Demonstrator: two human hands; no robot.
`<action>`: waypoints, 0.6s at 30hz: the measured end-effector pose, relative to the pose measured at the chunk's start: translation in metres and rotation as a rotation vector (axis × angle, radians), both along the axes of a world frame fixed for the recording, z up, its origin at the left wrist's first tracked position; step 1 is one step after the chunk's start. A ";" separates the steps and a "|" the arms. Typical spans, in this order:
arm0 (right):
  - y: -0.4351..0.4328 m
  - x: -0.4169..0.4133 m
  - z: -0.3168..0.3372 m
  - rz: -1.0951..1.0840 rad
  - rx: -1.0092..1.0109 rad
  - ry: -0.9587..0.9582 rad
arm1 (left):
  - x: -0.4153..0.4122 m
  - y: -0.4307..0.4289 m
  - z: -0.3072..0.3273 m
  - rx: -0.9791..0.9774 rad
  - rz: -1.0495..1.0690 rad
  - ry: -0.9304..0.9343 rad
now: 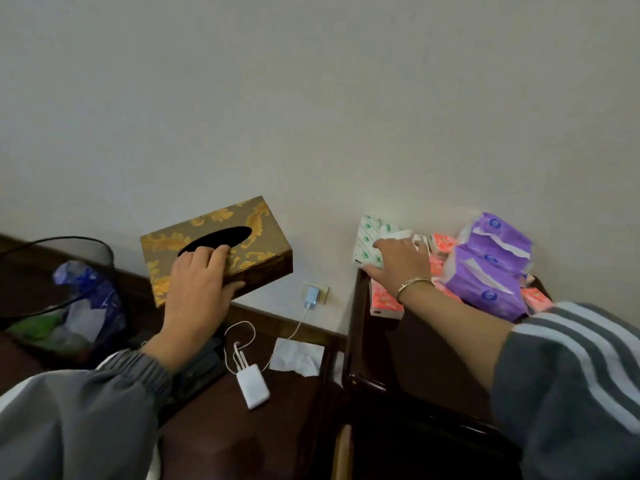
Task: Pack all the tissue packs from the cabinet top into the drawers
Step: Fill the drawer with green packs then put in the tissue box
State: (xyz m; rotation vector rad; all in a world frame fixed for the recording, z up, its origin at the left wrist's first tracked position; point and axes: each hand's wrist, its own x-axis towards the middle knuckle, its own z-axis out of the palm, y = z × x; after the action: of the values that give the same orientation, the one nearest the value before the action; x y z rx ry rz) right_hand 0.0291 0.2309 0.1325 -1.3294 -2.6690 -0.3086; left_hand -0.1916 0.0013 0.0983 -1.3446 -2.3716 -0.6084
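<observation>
My left hand (201, 285) grips a brown tissue box with a gold leaf pattern (221, 244) and holds it in the air left of the cabinet, fingers in its oval slot. On the dark cabinet top (426, 344) lies a pile of tissue packs against the wall. My right hand (398, 268) reaches to the pile's left end and rests on a white-and-green pack (369, 237); its fingers curl over the pack. Orange-pink packs (384, 301) and purple packs (491, 268) lie beside it. No drawer is visible.
A mesh waste bin (65, 292) with trash stands at the left. On the lower dark surface lie a white power bank with cable (254, 389) and a loose tissue (298, 355). A charger (311, 296) sits in the wall socket.
</observation>
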 end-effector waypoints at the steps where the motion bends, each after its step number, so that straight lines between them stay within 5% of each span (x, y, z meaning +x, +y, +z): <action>1: 0.006 -0.013 -0.001 -0.040 -0.014 -0.014 | -0.006 -0.002 -0.005 0.011 0.004 0.006; 12: 0.021 -0.054 -0.033 -0.073 0.099 -0.231 | -0.026 -0.003 -0.030 0.082 0.014 -0.031; 18: 0.012 -0.037 -0.015 0.035 0.266 -0.039 | -0.012 -0.005 -0.026 0.042 0.012 -0.043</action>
State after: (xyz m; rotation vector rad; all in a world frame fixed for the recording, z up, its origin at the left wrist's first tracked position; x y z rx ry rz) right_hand -0.0080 0.2432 0.1173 -1.2053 -2.5666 -0.6650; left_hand -0.2039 -0.0035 0.0721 -1.3114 -2.3848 -0.6868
